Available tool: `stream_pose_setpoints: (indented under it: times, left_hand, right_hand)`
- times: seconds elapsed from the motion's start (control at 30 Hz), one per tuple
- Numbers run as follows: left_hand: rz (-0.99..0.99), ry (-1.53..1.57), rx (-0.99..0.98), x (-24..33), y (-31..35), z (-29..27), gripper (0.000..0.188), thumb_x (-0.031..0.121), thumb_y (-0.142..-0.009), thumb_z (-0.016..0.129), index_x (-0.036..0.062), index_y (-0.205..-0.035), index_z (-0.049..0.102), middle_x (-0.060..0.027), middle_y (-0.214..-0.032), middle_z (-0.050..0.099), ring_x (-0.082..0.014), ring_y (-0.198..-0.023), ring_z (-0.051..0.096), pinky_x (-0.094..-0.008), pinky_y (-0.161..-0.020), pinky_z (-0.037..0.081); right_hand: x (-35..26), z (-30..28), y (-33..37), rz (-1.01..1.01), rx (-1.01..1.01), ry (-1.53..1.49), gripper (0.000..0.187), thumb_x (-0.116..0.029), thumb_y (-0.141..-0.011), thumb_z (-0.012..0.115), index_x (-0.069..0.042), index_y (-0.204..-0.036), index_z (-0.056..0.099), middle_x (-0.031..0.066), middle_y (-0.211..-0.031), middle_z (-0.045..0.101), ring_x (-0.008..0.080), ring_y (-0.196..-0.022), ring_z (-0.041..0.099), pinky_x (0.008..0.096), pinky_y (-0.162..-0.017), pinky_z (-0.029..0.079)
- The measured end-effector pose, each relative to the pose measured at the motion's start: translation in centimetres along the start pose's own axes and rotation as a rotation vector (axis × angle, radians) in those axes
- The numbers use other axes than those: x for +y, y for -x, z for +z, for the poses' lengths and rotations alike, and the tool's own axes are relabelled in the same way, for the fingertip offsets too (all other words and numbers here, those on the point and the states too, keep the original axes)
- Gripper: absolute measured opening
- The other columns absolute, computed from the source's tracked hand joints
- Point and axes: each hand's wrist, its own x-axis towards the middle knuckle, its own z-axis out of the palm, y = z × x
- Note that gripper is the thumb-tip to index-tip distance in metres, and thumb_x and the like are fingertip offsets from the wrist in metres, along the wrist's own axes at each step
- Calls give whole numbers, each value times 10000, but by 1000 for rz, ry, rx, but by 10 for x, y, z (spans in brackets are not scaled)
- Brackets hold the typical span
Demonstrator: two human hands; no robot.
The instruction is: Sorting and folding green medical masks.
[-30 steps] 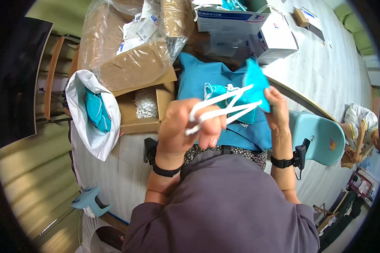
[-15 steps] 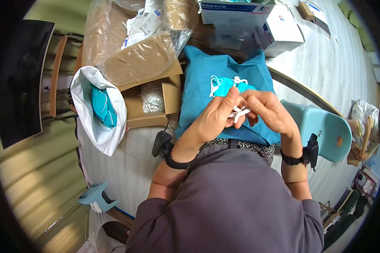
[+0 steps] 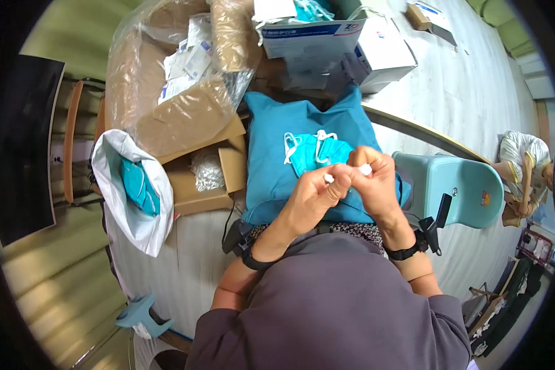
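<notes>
Close together above my lap, my left hand and my right hand are both closed, thumbs and fingers pinched. Each grips part of a white elastic strap, whose ends poke out of the fists; the stretch between them is mostly hidden by fingers. Just beyond my hands, a turquoise face mask with white straps lies on a blue cloth spread over my lap. Whether more than one mask lies there, I cannot tell.
At left stands a white bag holding turquoise masks. Beside it, a cardboard box contains white straps. Farther off are a plastic-lined carton with white packets and a white printed box. A pale blue stool is at right.
Both hands have closed into tighter pinches on the strap, and the loop that showed between them is now mostly hidden. The whole view has shifted a little, things sitting lower and leftward.
</notes>
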Motion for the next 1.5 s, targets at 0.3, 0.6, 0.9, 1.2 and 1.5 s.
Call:
stream_pose_setpoints:
  times: [0.3, 0.6, 0.9, 1.2, 1.5]
  left_hand:
    - [-78, -105, -21, -1, 14, 1, 457, 359, -1047, 431, 59, -702, 456, 41, -629, 412, -43, -577, 347, -234, -522, 309]
    - [-198, -211, -110, 20, 41, -9, 417, 287, -1041, 463, 35, -711, 499, 42, -626, 423, -46, -601, 359, -241, -534, 329]
    - [-192, -274, -155, 29, 56, -16, 408, 247, -1034, 475, 30, -689, 472, 39, -612, 407, -51, -584, 341, -251, -514, 316]
    - [-212, -355, -173, 33, 69, -28, 412, 214, -1025, 488, 33, -656, 458, 46, -597, 417, -47, -567, 334, -251, -497, 296]
    - [-196, -238, -147, 34, 82, -43, 403, 231, -1036, 454, 47, -678, 468, 68, -605, 376, -35, -560, 314, -243, -493, 283]
  right_hand:
    - [-24, -36, 2, -817, -48, 856, 475, -26, -712, 800, -93, -622, 339, 50, -539, 355, 225, -389, 370, 328, -376, 266]
    - [-44, -74, 16, -929, -66, 1058, 522, -52, -745, 790, -101, -622, 285, 32, -528, 300, 195, -388, 359, 309, -354, 296]
    - [-55, -95, 21, -943, -23, 1154, 506, -74, -765, 783, -89, -623, 297, 46, -544, 319, 195, -411, 366, 305, -366, 299]
    - [-59, -93, 24, -944, -40, 1189, 495, -80, -771, 779, -89, -619, 308, 46, -552, 334, 191, -416, 370, 303, -371, 306]
    - [-69, -106, 25, -696, 49, 1159, 392, -30, -790, 743, -71, -631, 388, 65, -537, 374, 214, -401, 383, 341, -388, 284]
